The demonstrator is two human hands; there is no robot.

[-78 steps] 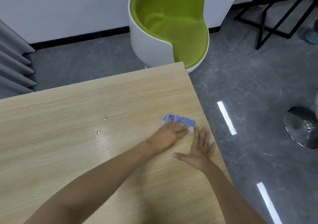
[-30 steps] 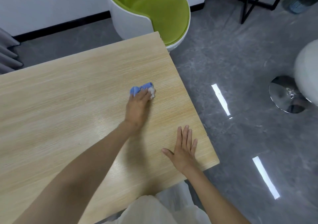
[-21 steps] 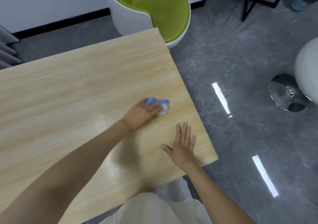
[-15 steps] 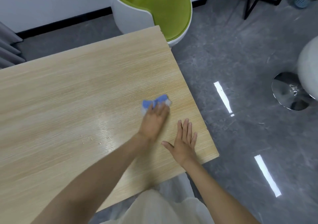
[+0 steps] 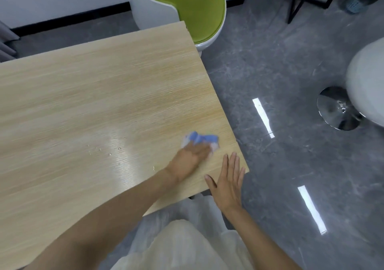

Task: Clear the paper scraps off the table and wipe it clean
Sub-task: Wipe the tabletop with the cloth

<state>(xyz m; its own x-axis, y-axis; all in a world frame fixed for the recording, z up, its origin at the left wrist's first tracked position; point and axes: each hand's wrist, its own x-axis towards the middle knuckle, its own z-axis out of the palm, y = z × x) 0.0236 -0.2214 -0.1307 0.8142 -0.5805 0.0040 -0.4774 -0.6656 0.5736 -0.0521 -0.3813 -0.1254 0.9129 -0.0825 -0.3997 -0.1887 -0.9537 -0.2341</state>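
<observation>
- Table (image 5: 83, 103): a light wood-grain top that fills the left and centre of the view. Its right edge and near right corner stand over a grey floor (image 5: 291, 166).
- Paper scraps (image 5: 110, 154): a few tiny pale bits lie scattered on a glossy patch of the tabletop, left of the hands. One more fleck lies just beside the left wrist.
- Cloth (image 5: 202, 138): blue with a whitish part, crumpled on the tabletop near the right edge. Its far side shows beyond the fingertips.
- Left hand (image 5: 193, 155): it lies on the cloth and presses it to the table, arm reaching in from the near left. Motion blur hides whether the fingers curl round the cloth, so I cannot tell.
- Right hand (image 5: 228, 182): it rests flat on the near right corner of the table, fingers straight and together, thumb spread to the left, holding nothing. It is near the left hand but not touching it.
- A white tub chair with a green seat (image 5: 199, 4) stands past the far right corner.
- A chrome stool base (image 5: 338, 107) and white stool seat (image 5: 367, 82) are at the right.
- A pale garment (image 5: 187, 244) shows at the near edge.
</observation>
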